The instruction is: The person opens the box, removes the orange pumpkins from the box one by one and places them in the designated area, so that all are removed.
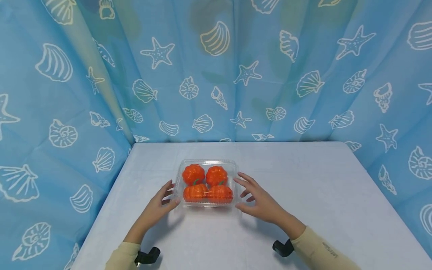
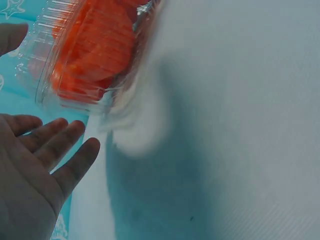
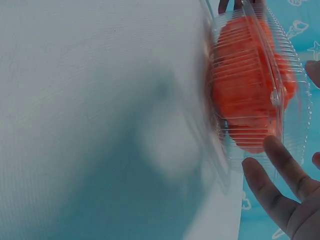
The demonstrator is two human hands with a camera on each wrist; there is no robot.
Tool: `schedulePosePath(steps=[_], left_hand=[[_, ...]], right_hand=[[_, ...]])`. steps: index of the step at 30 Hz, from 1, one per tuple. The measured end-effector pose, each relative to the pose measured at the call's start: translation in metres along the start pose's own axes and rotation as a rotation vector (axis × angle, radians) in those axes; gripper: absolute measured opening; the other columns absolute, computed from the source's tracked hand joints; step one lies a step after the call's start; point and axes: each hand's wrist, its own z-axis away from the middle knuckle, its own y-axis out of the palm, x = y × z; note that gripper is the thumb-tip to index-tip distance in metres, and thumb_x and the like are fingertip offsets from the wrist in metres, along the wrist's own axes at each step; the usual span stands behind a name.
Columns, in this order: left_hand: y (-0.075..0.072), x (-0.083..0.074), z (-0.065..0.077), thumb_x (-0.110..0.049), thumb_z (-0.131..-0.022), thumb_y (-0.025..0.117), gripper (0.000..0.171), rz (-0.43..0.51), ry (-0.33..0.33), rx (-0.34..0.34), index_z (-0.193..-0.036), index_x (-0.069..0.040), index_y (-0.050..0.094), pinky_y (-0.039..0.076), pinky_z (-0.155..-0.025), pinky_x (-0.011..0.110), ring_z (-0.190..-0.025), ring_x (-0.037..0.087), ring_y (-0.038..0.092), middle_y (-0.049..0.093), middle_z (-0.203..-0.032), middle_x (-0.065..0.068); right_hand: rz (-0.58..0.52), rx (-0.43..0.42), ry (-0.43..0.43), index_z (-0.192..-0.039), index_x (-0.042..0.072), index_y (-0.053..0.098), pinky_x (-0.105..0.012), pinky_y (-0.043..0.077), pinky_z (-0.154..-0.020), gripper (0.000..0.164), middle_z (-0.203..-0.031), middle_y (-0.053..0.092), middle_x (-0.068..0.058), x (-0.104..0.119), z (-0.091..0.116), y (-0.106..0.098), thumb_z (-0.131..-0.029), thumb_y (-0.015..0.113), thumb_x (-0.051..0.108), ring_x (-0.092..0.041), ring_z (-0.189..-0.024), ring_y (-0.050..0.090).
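Observation:
A clear plastic clamshell box (image 1: 206, 204) sits on the white table, and its lid looks closed. Inside it are several small orange pumpkins (image 1: 217, 175), some with green stems. My left hand (image 1: 158, 208) is at the box's left side, fingers spread and slightly bent. In the left wrist view its fingers stand apart from the box wall. On the other side, my right hand (image 1: 261, 202) has its fingers spread beside the box. The right wrist view shows two fingertips (image 3: 270, 145) close to or touching the ribbed wall; which one cannot be told.
The white-covered table (image 1: 303, 180) reaches to a blue curtain (image 1: 209, 75) printed with shells and starfish, which surrounds its back and sides. A black wrist device (image 1: 148, 256) is on the left wrist and another black device (image 1: 282, 248) on the right.

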Motion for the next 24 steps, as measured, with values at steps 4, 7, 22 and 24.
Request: schedulePosePath(steps=[4,7,22,24], left_hand=[[0.002,0.002,0.001,-0.026,-0.093,0.074,0.089,0.012,0.008,0.036,-0.161,-0.005,0.022,0.039,-0.113,0.053,-0.145,0.038,0.039,0.03,-0.164,0.017],[0.004,0.002,0.001,-0.024,-0.091,0.076,0.092,0.018,0.019,0.054,-0.162,-0.006,0.021,0.038,-0.114,0.053,-0.146,0.039,0.037,0.026,-0.166,0.017],[0.011,0.006,-0.001,-0.025,-0.089,0.08,0.098,0.036,0.026,0.03,-0.162,-0.003,0.018,0.039,-0.113,0.054,-0.144,0.039,0.04,0.032,-0.163,0.018],[0.012,0.007,-0.002,-0.024,-0.088,0.081,0.099,0.047,0.02,0.026,-0.162,-0.004,0.019,0.039,-0.113,0.054,-0.143,0.039,0.041,0.033,-0.162,0.018]], right_hand=[[0.016,0.028,-0.002,-0.157,0.026,0.04,-0.037,0.06,-0.086,0.08,-0.168,0.02,-0.001,0.0,-0.001,0.005,-0.088,0.08,0.031,-0.016,-0.104,0.065],[0.027,0.033,-0.002,-0.156,0.022,0.042,-0.038,0.06,-0.086,0.079,-0.168,0.02,-0.002,0.0,-0.002,0.008,-0.087,0.08,0.031,-0.017,-0.106,0.065],[0.057,-0.039,0.026,-0.151,0.02,0.048,-0.035,0.06,-0.083,0.075,-0.168,0.019,-0.003,0.001,-0.006,0.02,-0.085,0.082,0.014,-0.014,-0.1,0.062],[0.055,-0.043,0.034,-0.15,0.023,0.049,-0.033,0.06,-0.082,0.074,-0.168,0.018,-0.002,0.001,-0.006,0.022,-0.085,0.082,0.014,-0.013,-0.1,0.061]])
